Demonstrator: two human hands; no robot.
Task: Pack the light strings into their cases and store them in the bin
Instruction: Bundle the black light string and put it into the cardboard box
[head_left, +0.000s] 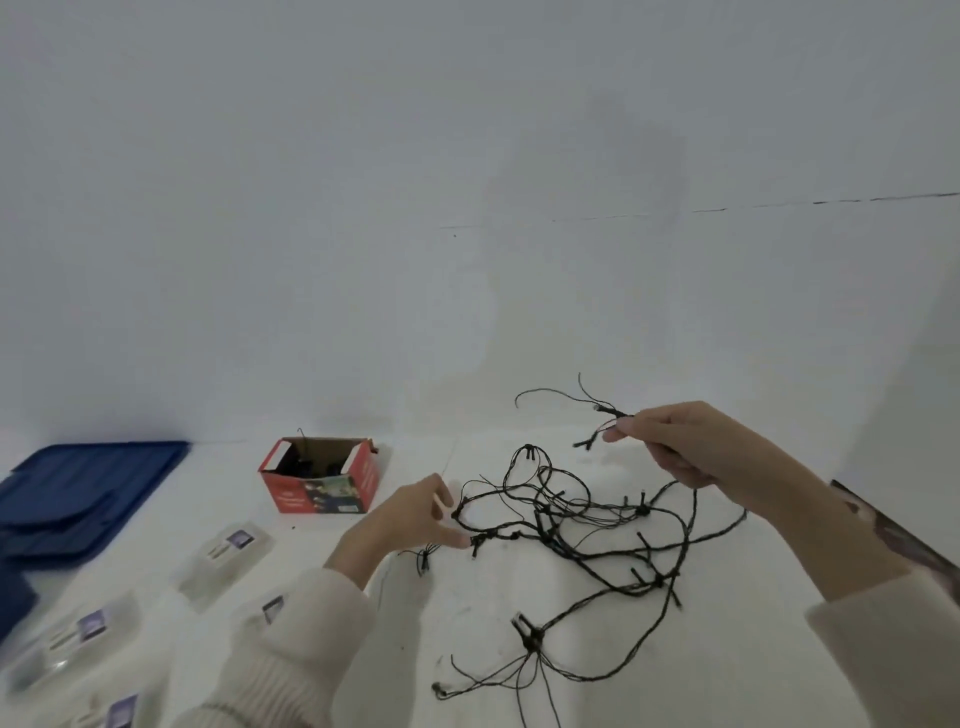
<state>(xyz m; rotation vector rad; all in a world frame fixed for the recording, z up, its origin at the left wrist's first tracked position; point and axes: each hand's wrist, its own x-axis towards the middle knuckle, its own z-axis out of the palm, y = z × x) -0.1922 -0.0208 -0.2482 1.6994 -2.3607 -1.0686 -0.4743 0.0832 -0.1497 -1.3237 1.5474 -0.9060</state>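
A tangled black light string (582, 525) sprawls over the white table, with small bulbs along its thin wire. My right hand (680, 441) is raised above it and pinches one end of the string between thumb and fingers. My left hand (415, 514) rests low at the tangle's left edge, its thumb and fingers closing on a bulb there. A red cardboard case (322, 475) stands open further left, with dark wire inside it. A blue bin lid (88, 483) lies at the far left.
Several clear plastic packs (228, 558) with small purple labels lie along the near left of the table. A white wall rises right behind the table. A dark patterned object (893, 535) shows at the right edge, behind my right arm.
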